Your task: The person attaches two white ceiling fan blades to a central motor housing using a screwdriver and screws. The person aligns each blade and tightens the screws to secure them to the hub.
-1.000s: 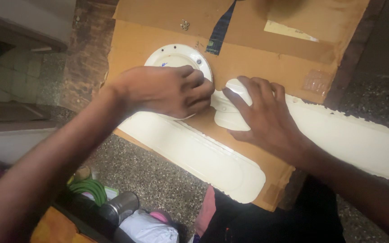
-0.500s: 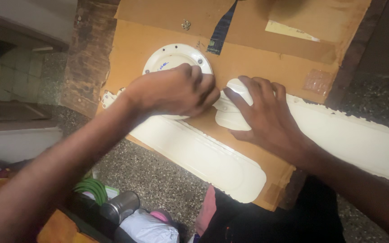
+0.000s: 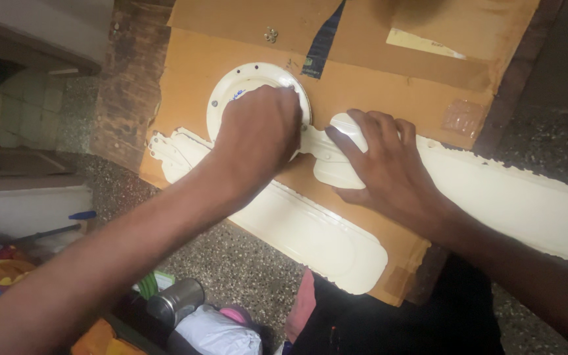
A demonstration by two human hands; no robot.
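Observation:
A round white fan plate [image 3: 231,85] with holes around its rim lies on a brown cardboard sheet [image 3: 376,85]. My left hand [image 3: 258,135] rests on the plate's right side with its fingers curled under; what is inside them is hidden. My right hand [image 3: 386,164] presses down on the rounded bracket end of a long cream fan blade [image 3: 514,190] that runs off to the right. The bracket reaches under my left hand to the plate. A second cream blade [image 3: 310,230] lies diagonally below my hands, and another blade end [image 3: 172,151] shows left of the plate.
A few small screws [image 3: 271,34] and a strip of dark tape [image 3: 323,39] lie on the cardboard's far part. On the speckled floor near me are a steel bottle [image 3: 175,302], bright cloth and bags [image 3: 8,276], and a blue pen [image 3: 81,215].
My left hand has slid further onto the plate and curled into a fist. The view has shifted, so the left blade end now shows. My right hand stays on the bracket.

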